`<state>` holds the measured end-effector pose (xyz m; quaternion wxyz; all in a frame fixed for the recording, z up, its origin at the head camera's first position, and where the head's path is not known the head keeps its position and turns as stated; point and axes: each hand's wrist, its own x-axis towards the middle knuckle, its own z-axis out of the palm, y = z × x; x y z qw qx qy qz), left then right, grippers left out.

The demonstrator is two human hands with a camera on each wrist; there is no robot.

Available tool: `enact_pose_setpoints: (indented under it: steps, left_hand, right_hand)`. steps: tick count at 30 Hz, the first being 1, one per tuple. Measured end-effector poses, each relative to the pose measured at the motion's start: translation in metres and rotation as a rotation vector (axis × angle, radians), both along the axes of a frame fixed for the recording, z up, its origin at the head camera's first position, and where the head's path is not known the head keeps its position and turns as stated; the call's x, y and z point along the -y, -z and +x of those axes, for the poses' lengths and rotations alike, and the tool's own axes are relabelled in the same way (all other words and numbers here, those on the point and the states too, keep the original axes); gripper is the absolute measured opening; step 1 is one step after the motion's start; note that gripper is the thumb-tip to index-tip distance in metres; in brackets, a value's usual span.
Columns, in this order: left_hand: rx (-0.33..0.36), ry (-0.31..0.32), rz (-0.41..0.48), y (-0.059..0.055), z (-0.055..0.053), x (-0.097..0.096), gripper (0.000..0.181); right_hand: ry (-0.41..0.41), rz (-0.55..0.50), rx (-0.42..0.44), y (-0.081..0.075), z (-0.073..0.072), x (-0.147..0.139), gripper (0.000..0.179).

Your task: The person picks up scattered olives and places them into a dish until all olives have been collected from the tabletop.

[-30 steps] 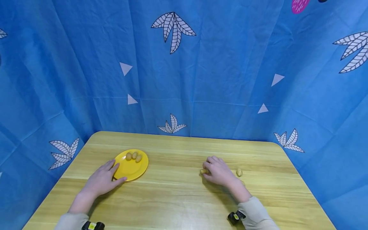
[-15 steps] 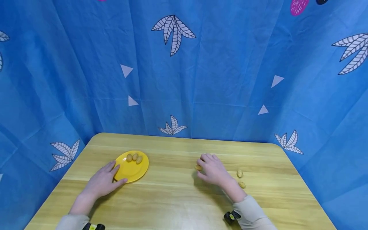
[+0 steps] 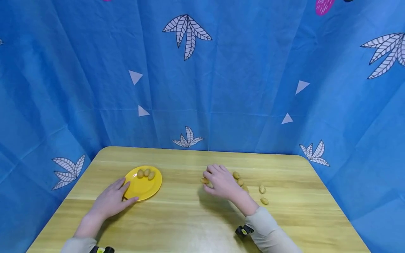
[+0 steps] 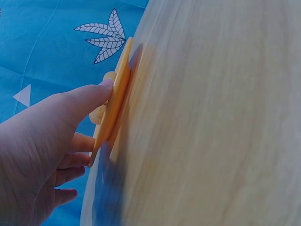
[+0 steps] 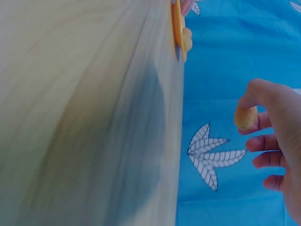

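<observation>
My left hand [image 3: 108,202] rests on the near left rim of a round yellow plate [image 3: 142,191]. Its thumb and fingers are spread along the rim, as the left wrist view also shows. Several small oval tan pieces, potato-like [image 3: 147,172], lie toward the plate's far side. Right of the plate, my right hand [image 3: 221,182] pinches one more potato-like piece [image 5: 245,117] between thumb and index finger, above the table. Its other fingers are loosely bent. Several loose pieces [image 3: 240,182] lie on the table just behind that hand, partly covered by it.
Two further tan pieces, a far one [image 3: 262,189] and a near one [image 3: 264,201], lie on the right of the wooden table [image 3: 177,225]. A blue patterned curtain [image 3: 202,80] hangs along the table's back and sides.
My right hand has moved left toward the plate with the pinched piece, uncovering several loose pieces behind it. The left hand and plate have stayed in place.
</observation>
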<state>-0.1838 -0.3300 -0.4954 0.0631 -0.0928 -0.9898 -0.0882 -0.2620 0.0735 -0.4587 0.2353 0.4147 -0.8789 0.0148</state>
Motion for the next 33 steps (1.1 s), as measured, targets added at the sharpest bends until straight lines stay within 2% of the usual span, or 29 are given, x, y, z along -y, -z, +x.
enact_pose_setpoints:
  steps: [11,28,33]
  left_hand:
    - [0.007,-0.010,0.000,0.003,0.001,0.000,0.083]
    - [0.014,-0.016,-0.001,0.002,0.001,0.000,0.084]
    - [0.014,-0.014,0.003,0.002,0.000,0.000,0.084]
  right_hand:
    - [-0.078,-0.001,-0.041,-0.008,-0.001,0.031,0.021]
    - [-0.127,0.042,-0.063,-0.013,-0.008,0.084,0.025]
    - [-0.144,0.049,-0.030,-0.016,-0.009,0.099,0.025]
